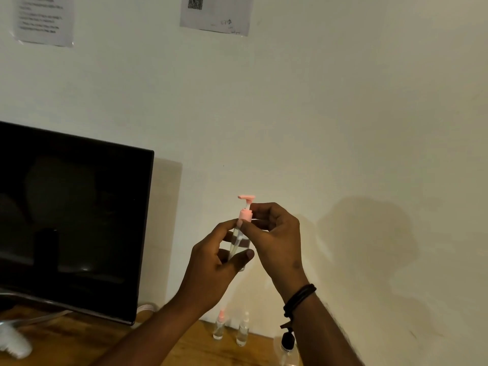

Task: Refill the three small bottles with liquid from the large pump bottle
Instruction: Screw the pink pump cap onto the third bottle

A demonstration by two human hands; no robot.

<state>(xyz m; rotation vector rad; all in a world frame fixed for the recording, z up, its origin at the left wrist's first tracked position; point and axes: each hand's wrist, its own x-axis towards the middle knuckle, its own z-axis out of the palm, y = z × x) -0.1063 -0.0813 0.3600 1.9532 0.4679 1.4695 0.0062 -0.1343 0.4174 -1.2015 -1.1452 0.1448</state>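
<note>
I hold a clear bottle (pixel 239 240) with a pink pump top (pixel 246 204) up in front of the wall. My left hand (pixel 211 257) grips its clear body from the left. My right hand (pixel 274 233) pinches the pink collar under the pump head. On the wooden table (pixel 190 347) below stand two small clear bottles: one with a pink top (pixel 219 324) and one with a clear top (pixel 243 328). A third clear bottle with a dark cap (pixel 287 350) stands at the bottom edge, partly hidden behind my right forearm.
A dark monitor (pixel 71 220) on a stand fills the left side. A white object (pixel 15 344) lies at the table's left edge. Two printed sheets (pixel 45 19) hang on the pale wall.
</note>
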